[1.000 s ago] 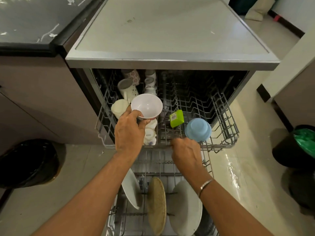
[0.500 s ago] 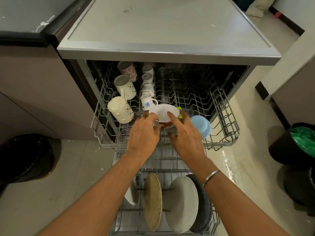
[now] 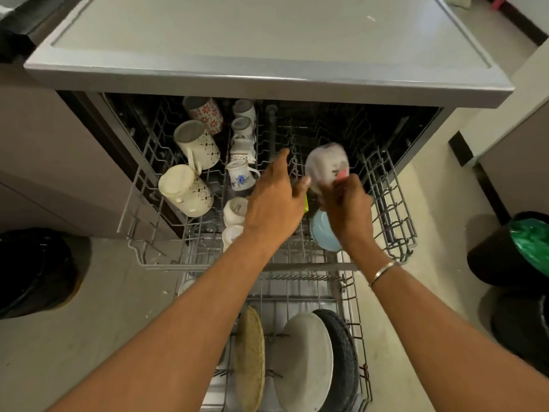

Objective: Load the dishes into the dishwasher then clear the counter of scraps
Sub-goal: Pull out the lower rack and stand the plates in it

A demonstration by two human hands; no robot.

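The white bowl (image 3: 325, 169) has passed from both hands to the right hand (image 3: 346, 215), which alone grips it. The left hand (image 3: 274, 203) is now spread and free. The blurred bowl is tilted over the upper rack (image 3: 393, 209), at 1 o'clock from the left hand, so I judge it is nearly placed.

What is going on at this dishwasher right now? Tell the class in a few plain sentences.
A person is loading a dishwasher. The right hand grips a white bowl, blurred, over the upper rack; the left hand is open beside it. Mugs lie in the rack's left half, a blue bowl sits near its front, and plates stand in the lower rack.
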